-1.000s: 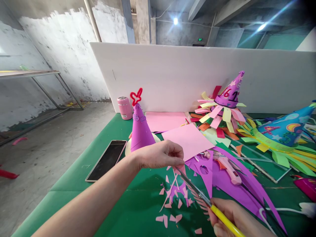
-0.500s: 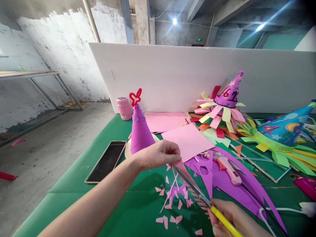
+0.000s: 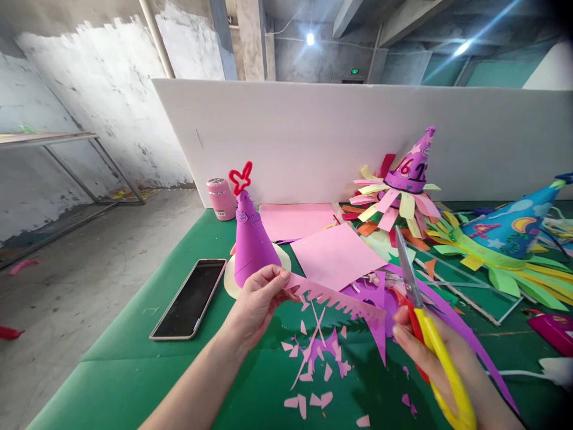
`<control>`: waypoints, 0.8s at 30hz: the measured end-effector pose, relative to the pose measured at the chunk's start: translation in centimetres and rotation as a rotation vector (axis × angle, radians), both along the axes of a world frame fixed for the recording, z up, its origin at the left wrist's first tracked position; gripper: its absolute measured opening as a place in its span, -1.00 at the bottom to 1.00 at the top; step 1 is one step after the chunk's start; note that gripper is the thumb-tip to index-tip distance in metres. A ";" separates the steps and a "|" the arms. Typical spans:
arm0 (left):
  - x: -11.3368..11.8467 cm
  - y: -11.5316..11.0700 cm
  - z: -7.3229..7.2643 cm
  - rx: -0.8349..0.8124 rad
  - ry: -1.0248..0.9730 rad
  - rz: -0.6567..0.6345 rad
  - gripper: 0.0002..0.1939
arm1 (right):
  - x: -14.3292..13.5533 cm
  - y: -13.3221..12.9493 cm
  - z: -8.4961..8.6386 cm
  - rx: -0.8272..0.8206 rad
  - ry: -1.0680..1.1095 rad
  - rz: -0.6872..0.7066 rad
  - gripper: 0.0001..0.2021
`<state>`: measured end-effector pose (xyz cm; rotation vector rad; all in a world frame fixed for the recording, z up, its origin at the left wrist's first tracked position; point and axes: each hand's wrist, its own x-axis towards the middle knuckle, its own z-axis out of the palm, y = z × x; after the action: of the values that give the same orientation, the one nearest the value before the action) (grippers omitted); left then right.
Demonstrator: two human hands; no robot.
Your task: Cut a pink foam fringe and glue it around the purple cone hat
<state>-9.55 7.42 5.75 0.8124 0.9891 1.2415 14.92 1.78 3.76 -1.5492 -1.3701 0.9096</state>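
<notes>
My left hand (image 3: pixel 264 295) pinches one end of a pink strip (image 3: pixel 335 297), which stretches to the right above the table with small fringe cuts along its lower edge. Yellow and red scissors (image 3: pixel 421 322) are in my right hand (image 3: pixel 452 352), blades pointing up and away from the strip. Behind my left hand stands a purple cone hat (image 3: pixel 254 248) on a pale round brim, topped with a red fuzzy butterfly-like shape (image 3: pixel 240 177). Pink scraps (image 3: pixel 307 376) lie scattered below the strip.
A phone (image 3: pixel 190 301) lies to the left, a pink can-shaped container (image 3: pixel 221 199) behind it. Pink sheets (image 3: pixel 338 255) and purple offcuts (image 3: pixel 378 325) cover the middle. Decorated hats (image 3: pixel 409 170) stand at the right, near a white board (image 3: pixel 286 143).
My right hand has lifted the scissors off the strip and swung the blades upward. My left hand has moved left and lower, so the fringed strip now stretches sideways.
</notes>
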 end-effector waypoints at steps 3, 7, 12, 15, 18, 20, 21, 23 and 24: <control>0.8 -0.7 -0.3 -0.030 -0.083 0.014 -0.76 | -1.3 1.0 1.0 0.022 -0.002 -0.020 -0.69; 2.3 -1.5 -0.3 -0.026 -0.096 -0.034 -0.78 | -3.5 2.3 2.1 0.038 0.025 0.148 -0.70; 3.3 -2.0 -0.4 -0.004 -0.089 -0.078 -0.80 | -5.5 3.4 2.6 0.062 -0.098 0.272 -0.68; 3.1 -2.0 -0.6 -0.027 -0.065 -0.111 -0.78 | -5.6 3.8 2.4 0.058 -0.082 0.278 -0.71; 2.9 -1.9 -1.0 -0.031 -0.025 -0.162 -0.71 | -5.5 4.1 2.2 0.058 -0.062 0.307 -0.75; 2.8 -1.8 -1.3 -0.028 0.025 -0.180 -0.73 | -5.4 4.2 2.1 0.054 -0.084 0.304 -0.77; 2.8 -1.8 -1.4 -0.033 0.050 -0.179 -0.75 | -5.4 4.3 2.1 0.051 -0.097 0.301 -0.77; 2.7 -1.8 -1.8 -0.060 0.076 -0.170 -0.77 | -5.5 4.5 2.1 0.041 -0.100 0.300 -0.75; 2.6 -1.8 -1.9 -0.077 0.078 -0.165 -0.77 | -5.5 4.6 2.2 0.036 -0.095 0.302 -0.75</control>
<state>-6.97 5.58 3.86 0.8692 1.0059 1.0316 9.46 6.37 5.91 -1.3955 -1.7118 0.9946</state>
